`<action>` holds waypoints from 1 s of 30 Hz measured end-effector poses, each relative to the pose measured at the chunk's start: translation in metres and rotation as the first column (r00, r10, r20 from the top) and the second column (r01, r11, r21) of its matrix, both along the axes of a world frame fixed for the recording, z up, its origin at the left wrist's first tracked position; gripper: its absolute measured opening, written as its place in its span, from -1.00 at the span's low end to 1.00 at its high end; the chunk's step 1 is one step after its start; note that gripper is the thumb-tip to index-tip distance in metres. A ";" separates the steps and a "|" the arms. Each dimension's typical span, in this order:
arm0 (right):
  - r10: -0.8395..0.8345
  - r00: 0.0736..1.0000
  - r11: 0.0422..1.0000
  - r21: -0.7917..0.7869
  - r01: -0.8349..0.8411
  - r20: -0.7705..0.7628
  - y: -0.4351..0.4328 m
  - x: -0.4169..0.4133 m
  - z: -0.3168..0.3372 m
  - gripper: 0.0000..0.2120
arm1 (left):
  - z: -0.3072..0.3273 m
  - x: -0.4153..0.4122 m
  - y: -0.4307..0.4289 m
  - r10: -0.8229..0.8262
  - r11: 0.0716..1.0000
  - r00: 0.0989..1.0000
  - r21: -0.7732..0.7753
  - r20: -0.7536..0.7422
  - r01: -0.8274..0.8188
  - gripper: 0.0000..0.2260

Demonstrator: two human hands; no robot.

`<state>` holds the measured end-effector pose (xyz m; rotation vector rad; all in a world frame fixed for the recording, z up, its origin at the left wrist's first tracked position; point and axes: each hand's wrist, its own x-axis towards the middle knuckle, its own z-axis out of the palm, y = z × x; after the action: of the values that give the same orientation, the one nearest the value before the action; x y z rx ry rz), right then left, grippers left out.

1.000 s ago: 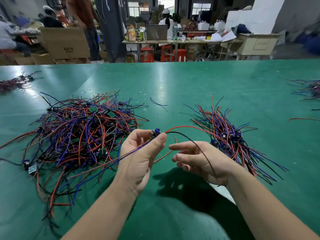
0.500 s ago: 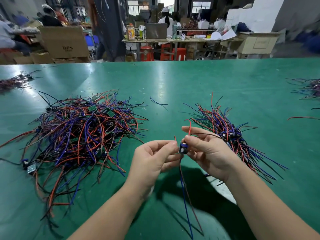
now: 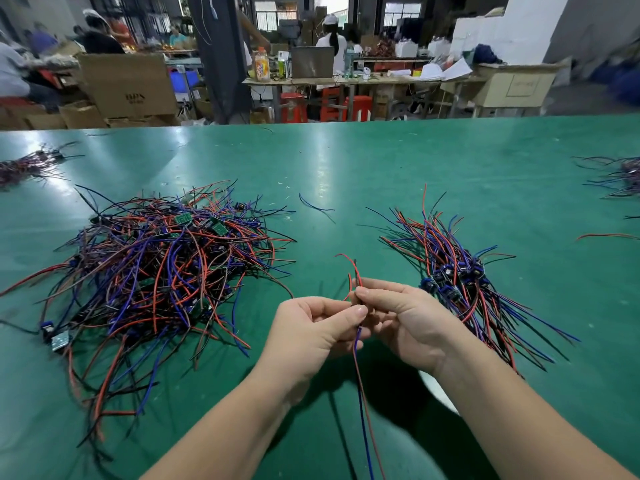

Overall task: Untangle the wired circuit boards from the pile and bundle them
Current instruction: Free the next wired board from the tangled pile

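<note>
My left hand (image 3: 311,337) and right hand (image 3: 412,323) pinch one wired board (image 3: 361,403), fingers (image 3: 381,293) tight on it, between the pile (image 3: 156,265) and the bundle (image 3: 457,271).

Left hand (image 3: 311,330), right hand (image 3: 412,317) — one pile (image 3: 166,271), one bundle (image 3: 453,268), one wired board (image 3: 356,339).

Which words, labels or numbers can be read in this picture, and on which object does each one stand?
"BPN", as far as it reads: on the big brown cardboard box at left; the smaller line beneath is blurred.
Orange-labelled plastic bottle: label too blurred.
Pale cardboard box at right: framed print too small.
</note>
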<state>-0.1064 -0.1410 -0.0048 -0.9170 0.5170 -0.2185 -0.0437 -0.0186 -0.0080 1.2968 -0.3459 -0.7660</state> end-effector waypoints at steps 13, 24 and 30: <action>-0.271 0.956 0.863 -0.414 0.291 0.108 -0.036 -0.011 0.007 -0.84 | 0.004 -0.011 0.007 -0.327 0.935 0.945 0.145 -0.006 0.325 -0.93; -0.266 0.953 0.766 -0.568 0.300 0.145 -0.031 -0.007 0.002 -0.86 | 0.006 -0.007 0.017 -0.512 0.839 0.858 0.191 -0.039 0.510 -0.86; -0.238 0.967 0.782 -0.572 0.246 0.090 -0.030 -0.005 -0.001 -0.86 | 0.006 0.003 0.021 -0.541 0.815 0.840 0.218 -0.044 0.536 -0.84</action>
<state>-0.1117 -0.1708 -0.0061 -1.4471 0.5666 -0.6457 -0.0410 0.0027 -0.0021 1.4337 -0.6791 -1.3051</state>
